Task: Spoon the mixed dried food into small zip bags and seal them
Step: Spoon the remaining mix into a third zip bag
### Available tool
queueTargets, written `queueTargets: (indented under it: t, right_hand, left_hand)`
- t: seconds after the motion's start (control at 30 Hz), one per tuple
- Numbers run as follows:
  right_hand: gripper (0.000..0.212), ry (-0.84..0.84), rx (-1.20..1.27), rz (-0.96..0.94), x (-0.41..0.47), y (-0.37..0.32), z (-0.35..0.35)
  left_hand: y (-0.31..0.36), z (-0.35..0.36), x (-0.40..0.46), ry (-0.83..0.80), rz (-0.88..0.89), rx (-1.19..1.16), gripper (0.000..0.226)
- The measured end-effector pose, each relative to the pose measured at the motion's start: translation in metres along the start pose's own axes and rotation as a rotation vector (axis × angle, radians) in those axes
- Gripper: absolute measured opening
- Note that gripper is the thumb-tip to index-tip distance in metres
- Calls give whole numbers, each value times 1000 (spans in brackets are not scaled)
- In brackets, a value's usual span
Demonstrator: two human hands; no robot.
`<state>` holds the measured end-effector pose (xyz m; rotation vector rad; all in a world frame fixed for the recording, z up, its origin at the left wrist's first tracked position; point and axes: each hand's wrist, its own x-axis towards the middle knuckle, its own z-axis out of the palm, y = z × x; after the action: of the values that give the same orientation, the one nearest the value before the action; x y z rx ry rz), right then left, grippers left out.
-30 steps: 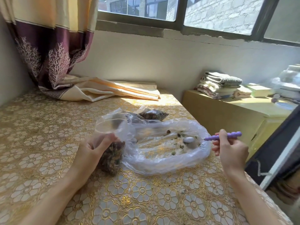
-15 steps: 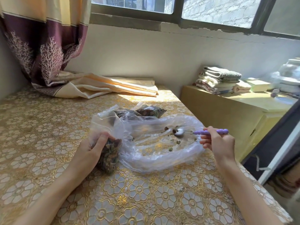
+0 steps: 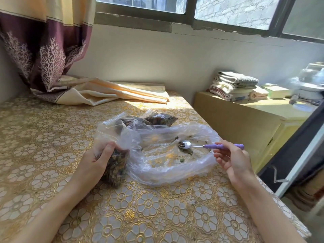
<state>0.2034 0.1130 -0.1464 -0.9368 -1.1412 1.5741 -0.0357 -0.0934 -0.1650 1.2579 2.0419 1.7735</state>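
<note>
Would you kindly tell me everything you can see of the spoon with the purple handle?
The spoon has a small shiny metal bowl, a thin metal neck and a ribbed purple handle that looks like plastic. It lies nearly level, bowl pointing left, handle right. The right hand holds the handle in its grip. The bowl sits low inside the big clear plastic bag, among the last scattered bits of dried food, with a few dark bits in it. Whether it touches the plastic is unclear.
</note>
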Motion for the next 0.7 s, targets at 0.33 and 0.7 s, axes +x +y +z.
queueTargets:
  t: [0.33,0.7]
  right_hand:
    - [20,7,-149,-125,1,-15,-25]
    - [19,-271,-118,-14,-35,-5,-11]
  left_hand:
    - [-3,0,1,-12,-14,-10,27]
    - [-2,0,-1,4,-29,1,28]
